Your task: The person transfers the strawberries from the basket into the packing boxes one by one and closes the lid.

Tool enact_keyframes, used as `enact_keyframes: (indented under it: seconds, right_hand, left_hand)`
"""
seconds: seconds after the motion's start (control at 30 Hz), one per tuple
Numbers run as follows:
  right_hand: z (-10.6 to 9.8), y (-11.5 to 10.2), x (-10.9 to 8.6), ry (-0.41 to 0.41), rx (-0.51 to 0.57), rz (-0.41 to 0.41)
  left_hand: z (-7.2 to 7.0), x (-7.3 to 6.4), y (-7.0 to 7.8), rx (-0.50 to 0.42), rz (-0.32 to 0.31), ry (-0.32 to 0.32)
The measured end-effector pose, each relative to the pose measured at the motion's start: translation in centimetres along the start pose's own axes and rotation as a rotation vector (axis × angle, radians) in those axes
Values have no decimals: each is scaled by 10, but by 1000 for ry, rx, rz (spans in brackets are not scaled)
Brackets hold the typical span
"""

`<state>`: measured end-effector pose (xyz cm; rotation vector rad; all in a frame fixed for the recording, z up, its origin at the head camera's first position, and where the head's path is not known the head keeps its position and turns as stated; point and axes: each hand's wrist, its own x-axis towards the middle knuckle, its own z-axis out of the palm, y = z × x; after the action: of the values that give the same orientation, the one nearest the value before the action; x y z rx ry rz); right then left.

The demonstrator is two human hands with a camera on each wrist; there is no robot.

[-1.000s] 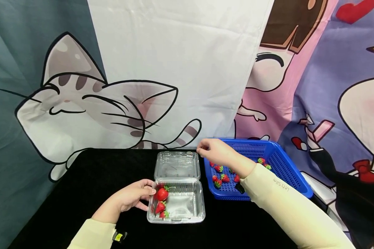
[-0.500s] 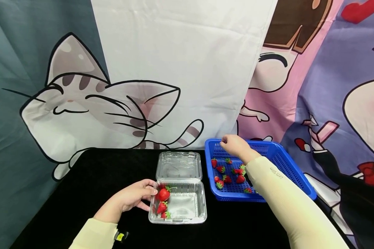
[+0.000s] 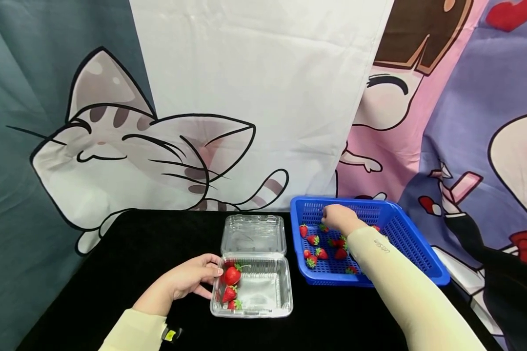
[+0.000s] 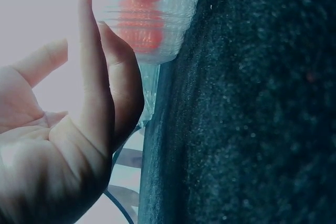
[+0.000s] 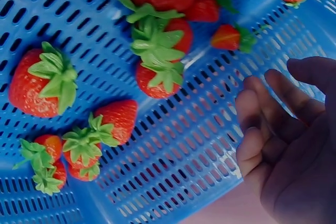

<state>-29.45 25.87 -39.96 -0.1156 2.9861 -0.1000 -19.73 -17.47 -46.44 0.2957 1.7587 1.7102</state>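
Note:
My left hand [image 3: 193, 277] grips the left wall of a clear plastic clamshell box [image 3: 263, 287], its thumb over the rim and other fingers outside. Along the box's left side lie several red strawberries [image 3: 233, 276] with green leaves. The left wrist view catches these strawberries [image 4: 142, 24] blurred through the ribbed plastic. Over the far part of a blue perforated basket [image 3: 395, 219] is my right hand [image 3: 340, 219], fingers loosely bent. In the right wrist view nothing sits between those fingers, and a small strawberry [image 5: 227, 37] lies just beyond the fingertips.
Several more strawberries [image 3: 321, 253] are scattered over the basket floor, mostly toward its left side. The box's hinged lid [image 3: 253, 234] lies folded back behind it. Black cloth [image 3: 158, 234] covers the table, and a printed curtain [image 3: 246, 97] hangs at the back.
My right hand has moved right from the basket's far left corner and lowered into the basket. The left hand stays on the clamshell box. The view has shifted slightly.

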Motion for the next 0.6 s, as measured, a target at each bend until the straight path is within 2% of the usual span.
enact_keyframes:
  seconds: [0.27, 0.6]
  right_hand:
    - [12, 1, 4, -47, -67, 32]
    - [18, 0, 6, -85, -92, 15]
  left_hand:
    - [0, 0, 1, -1, -2, -3]
    - [-1, 2, -2, -8, -2, -9]
